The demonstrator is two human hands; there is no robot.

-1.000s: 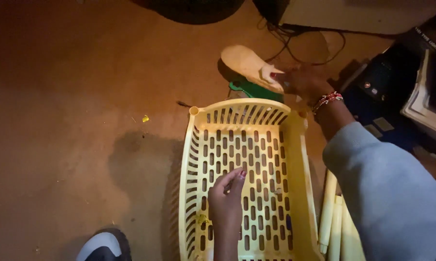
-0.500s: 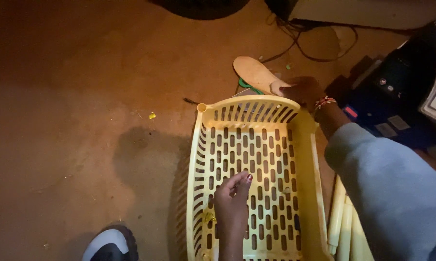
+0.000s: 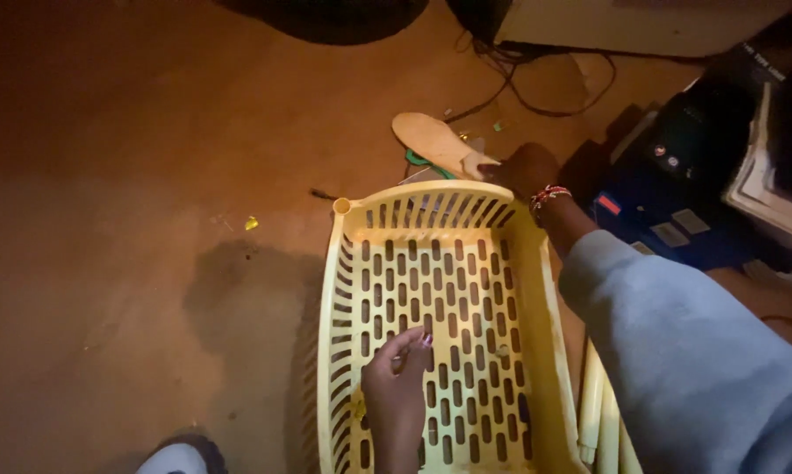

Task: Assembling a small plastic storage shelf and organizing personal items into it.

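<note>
Beyond the yellow basket (image 3: 536, 290), the right hand (image 3: 526, 168) has lowered, fingers gripping the pale sole (image 3: 435, 142).

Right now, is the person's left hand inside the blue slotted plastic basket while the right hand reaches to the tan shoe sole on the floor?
Not quite. The head view shows the slotted plastic basket is yellow, not blue. The left hand is inside it, and the right hand reaches to the tan shoe sole on the floor.
</note>
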